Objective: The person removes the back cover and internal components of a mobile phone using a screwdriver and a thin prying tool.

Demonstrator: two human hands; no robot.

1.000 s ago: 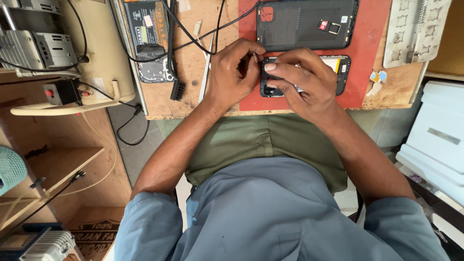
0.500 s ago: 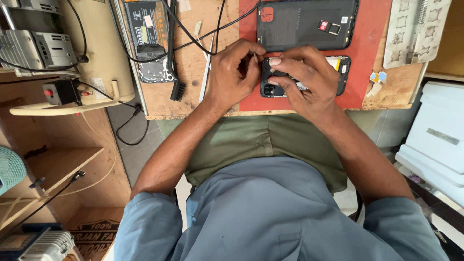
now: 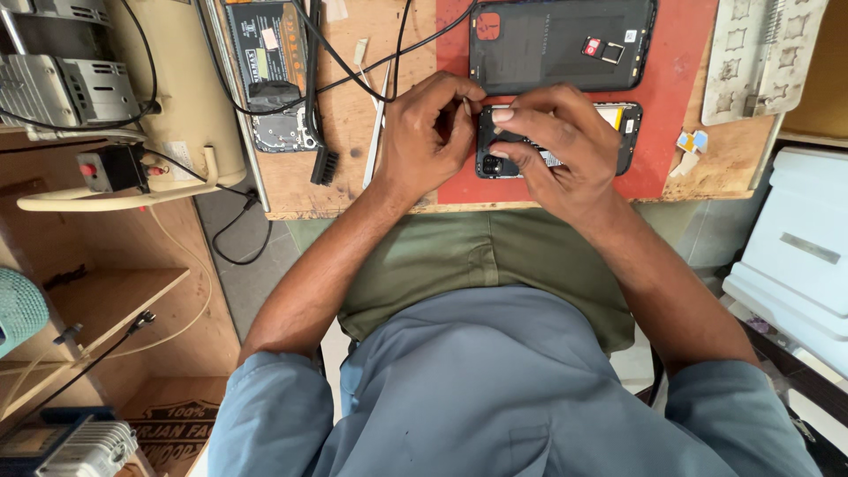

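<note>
Fingers of both my hands were bunched over the opened phone [image 3: 618, 132] on the red mat [image 3: 671, 150]. My left hand [image 3: 428, 132] had its fingertips pinched together on a thin metal tool [image 3: 466, 108], probably tweezers, though the tip was hidden under my right fingers. My right hand [image 3: 556, 146] lay flat across the phone, fingers pressed down and spread a little to steady it; most of the board was covered, so I could not tell which part I was working.

Just beyond my fingers lay the black back cover [image 3: 556, 44], already off. Well to the left of my left hand sat another stripped phone [image 3: 269, 79] among black cables [image 3: 353, 62], with a small brush [image 3: 320, 150] beside it. I judged the job about midway: the case was open, the inside work under way, and closing up not yet begun.
</note>
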